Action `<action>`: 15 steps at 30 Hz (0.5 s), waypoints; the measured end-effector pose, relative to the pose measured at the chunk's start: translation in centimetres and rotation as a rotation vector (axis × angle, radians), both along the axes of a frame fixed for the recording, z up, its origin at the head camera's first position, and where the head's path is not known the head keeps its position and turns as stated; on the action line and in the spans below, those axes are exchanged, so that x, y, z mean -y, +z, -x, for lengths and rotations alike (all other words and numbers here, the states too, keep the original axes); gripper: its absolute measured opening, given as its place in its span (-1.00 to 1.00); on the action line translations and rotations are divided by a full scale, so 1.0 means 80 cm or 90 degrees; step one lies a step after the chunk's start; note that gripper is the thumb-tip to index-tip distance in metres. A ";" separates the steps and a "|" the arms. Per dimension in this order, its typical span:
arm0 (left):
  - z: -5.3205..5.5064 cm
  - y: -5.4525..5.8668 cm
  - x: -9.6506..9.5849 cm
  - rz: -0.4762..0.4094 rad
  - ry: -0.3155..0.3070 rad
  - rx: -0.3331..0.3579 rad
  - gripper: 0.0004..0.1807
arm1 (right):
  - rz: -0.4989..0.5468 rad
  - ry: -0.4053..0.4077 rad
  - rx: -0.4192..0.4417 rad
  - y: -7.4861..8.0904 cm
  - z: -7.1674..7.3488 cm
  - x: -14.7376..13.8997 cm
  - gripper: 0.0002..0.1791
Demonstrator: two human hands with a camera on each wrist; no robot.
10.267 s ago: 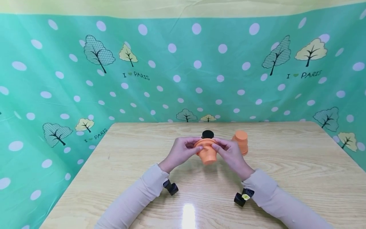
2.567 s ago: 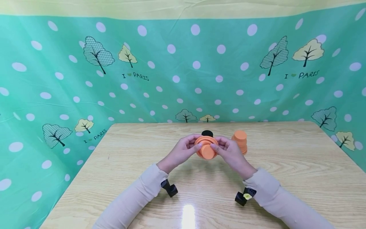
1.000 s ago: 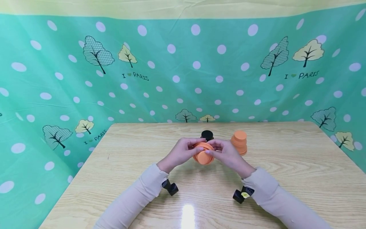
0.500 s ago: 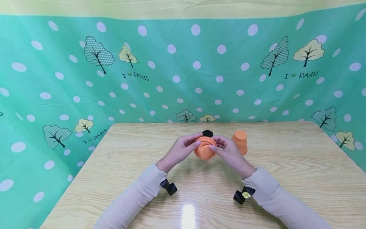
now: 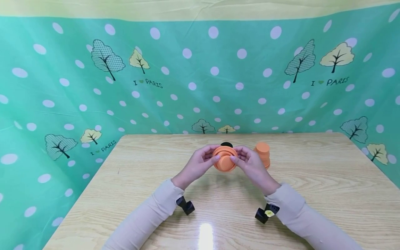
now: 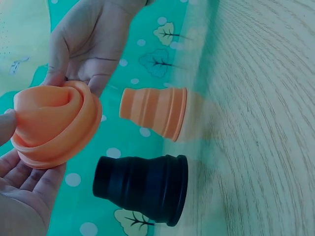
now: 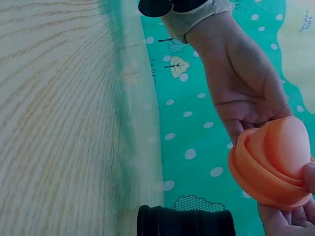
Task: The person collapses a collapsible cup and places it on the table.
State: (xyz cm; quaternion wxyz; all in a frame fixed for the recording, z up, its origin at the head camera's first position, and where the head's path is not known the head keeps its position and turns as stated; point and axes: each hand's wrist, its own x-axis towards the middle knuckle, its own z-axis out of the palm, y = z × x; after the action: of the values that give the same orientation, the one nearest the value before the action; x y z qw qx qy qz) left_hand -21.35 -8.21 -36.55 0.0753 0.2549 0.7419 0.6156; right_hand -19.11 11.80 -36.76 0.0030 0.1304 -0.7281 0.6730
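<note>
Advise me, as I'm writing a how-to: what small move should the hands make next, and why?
Probably press the protruding base evenly inward: the orange, round, silicone-looking cup looks only partly collapsed and lopsided, and the left hand and right hand grip it from opposite sides.

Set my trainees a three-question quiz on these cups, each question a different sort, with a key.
1. True or false: only the left hand holds the partly collapsed, round, orange, rubbery-looking cup.
2. The black, stepped cup meets the wooden tabletop with its: A. narrow end; B. wide rim; C. side.
3. In the head view, the uncollapsed orange stepped cup stands to the ___ of the black one.

Key: 1. False; the right hand does too. 2. B. 3. right.
</note>
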 end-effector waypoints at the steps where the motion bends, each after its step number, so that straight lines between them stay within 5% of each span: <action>1: 0.000 0.000 0.000 0.000 0.001 -0.003 -0.59 | -0.001 -0.001 0.000 0.000 0.000 0.000 -0.66; 15: 0.004 -0.004 -0.002 -0.011 0.038 -0.056 -0.64 | 0.006 0.054 0.020 0.001 0.001 -0.005 -0.62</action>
State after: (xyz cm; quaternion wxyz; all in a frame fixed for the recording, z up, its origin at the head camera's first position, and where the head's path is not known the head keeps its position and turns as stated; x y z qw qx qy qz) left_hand -21.66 -8.02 -36.89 0.0221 0.2602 0.7462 0.6124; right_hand -19.22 12.17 -36.66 -0.0367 0.1506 -0.7186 0.6779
